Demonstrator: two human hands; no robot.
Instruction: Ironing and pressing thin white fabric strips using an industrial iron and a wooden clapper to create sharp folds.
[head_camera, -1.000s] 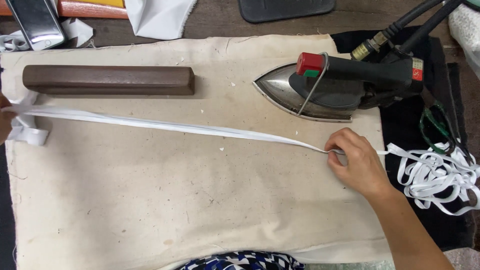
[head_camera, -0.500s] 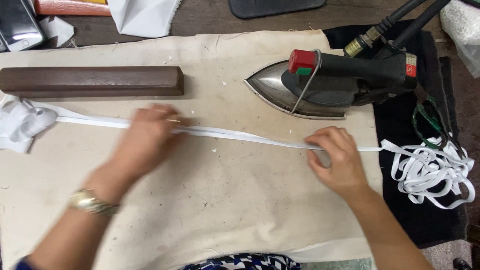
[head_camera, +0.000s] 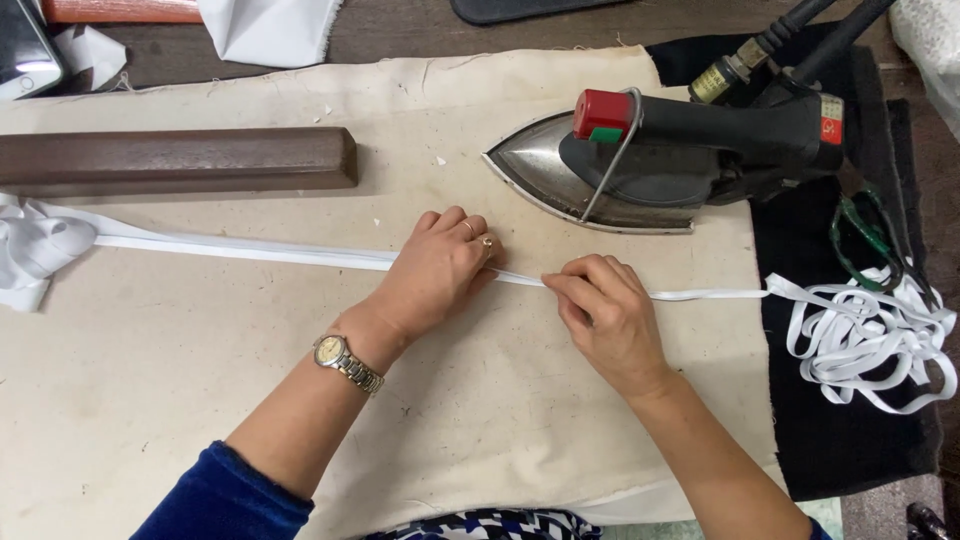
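1. The narrow white fabric tape (head_camera: 250, 250) lies stretched across the cream ironing cloth (head_camera: 200, 400), just in front of the grey steam iron (head_camera: 660, 160).
2. The left hand (head_camera: 435, 272) presses flat on the tape.
3. The right hand (head_camera: 605, 315) pinches the tape near the iron.

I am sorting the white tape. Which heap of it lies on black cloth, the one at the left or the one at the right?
The loose tangle of white tape at the right, below the iron; the left heap lies on the beige pad.
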